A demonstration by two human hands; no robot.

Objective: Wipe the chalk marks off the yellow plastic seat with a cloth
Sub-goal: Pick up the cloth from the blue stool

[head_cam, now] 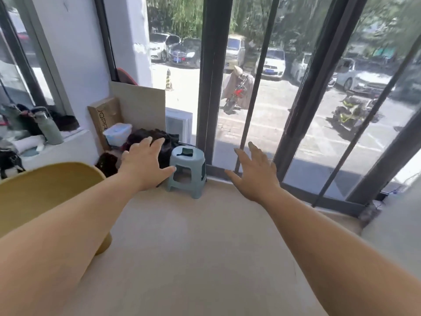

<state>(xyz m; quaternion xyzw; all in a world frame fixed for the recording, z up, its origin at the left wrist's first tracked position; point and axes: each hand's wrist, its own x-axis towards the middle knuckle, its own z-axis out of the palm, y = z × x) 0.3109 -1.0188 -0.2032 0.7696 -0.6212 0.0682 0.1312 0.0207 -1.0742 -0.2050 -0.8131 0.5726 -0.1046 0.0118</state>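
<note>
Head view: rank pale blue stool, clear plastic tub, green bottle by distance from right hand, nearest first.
1. Pale blue stool, just left of right hand
2. Clear plastic tub, farther left
3. Green bottle, far left on ledge

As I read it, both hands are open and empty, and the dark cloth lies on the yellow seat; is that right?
Not quite: in the head view the dark cloth lies on the small pale blue stool, not the yellow seat. The left hand and right hand are indeed open and empty.
</note>
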